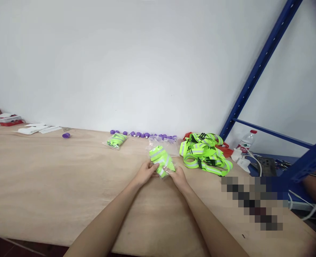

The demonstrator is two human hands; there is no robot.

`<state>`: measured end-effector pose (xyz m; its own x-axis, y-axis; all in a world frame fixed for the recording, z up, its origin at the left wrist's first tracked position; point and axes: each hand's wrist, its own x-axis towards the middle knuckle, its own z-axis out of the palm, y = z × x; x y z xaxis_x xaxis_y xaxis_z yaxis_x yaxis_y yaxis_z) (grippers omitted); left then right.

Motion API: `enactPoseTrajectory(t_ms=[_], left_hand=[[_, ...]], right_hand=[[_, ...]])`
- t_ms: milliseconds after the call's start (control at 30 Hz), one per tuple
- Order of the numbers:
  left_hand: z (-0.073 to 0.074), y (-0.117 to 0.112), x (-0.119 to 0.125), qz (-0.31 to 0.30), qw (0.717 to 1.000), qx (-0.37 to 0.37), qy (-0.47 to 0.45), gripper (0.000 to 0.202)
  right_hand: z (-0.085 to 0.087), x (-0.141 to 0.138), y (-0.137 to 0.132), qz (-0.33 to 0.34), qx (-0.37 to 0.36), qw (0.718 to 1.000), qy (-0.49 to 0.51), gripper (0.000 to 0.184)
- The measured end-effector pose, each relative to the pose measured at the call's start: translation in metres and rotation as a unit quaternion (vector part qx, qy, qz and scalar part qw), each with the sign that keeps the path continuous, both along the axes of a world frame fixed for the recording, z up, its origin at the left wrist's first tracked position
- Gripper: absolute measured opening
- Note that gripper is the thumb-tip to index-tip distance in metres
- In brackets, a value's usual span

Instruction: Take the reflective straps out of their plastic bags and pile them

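Note:
Between my two hands is a folded neon-green reflective strap (161, 159) with silver stripes, in a clear plastic bag. My left hand (146, 172) grips its left lower edge, thumb on top. On the right side, my right hand (179, 177) is closed on the lower corner of the same bag. More clear plastic bags (171, 144) lie just behind it. To the right sits a loose heap of reflective straps (203, 151) with black buckles. Another bagged reflective strap (116, 140) rests farther back on the left.
Several small purple items (143, 135) line the wall on the wooden table (66, 185); a purple piece (66, 135) lies apart. White papers (37, 128) and a red-white box (4, 119) are far left. A blue rack (259, 67) and a bottle (247, 141) stand right.

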<state>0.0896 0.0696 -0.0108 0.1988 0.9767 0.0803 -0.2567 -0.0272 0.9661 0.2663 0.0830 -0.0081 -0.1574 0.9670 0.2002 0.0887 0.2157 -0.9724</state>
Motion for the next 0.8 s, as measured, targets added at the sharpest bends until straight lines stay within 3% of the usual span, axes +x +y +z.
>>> enactPoseTrajectory(t_ms=[300,400,600,800], left_hand=[[0.006,0.001,-0.001,0.089,0.995,0.05,0.001,0.063],[0.006,-0.001,-0.001,0.088,0.995,0.047,-0.007,0.061],[0.007,-0.001,-0.004,0.024,0.997,-0.007,-0.067,0.061],[0.01,-0.001,-0.002,0.096,0.992,-0.01,-0.081,0.062]], right_hand=[[-0.005,0.004,0.006,0.051,-0.041,0.998,0.016,0.057],[0.001,0.008,0.002,0.078,-0.058,0.995,0.008,0.057],[0.012,0.009,-0.005,0.111,-0.054,0.992,-0.022,0.055],[0.011,0.005,-0.005,0.11,-0.026,0.993,-0.036,0.05]])
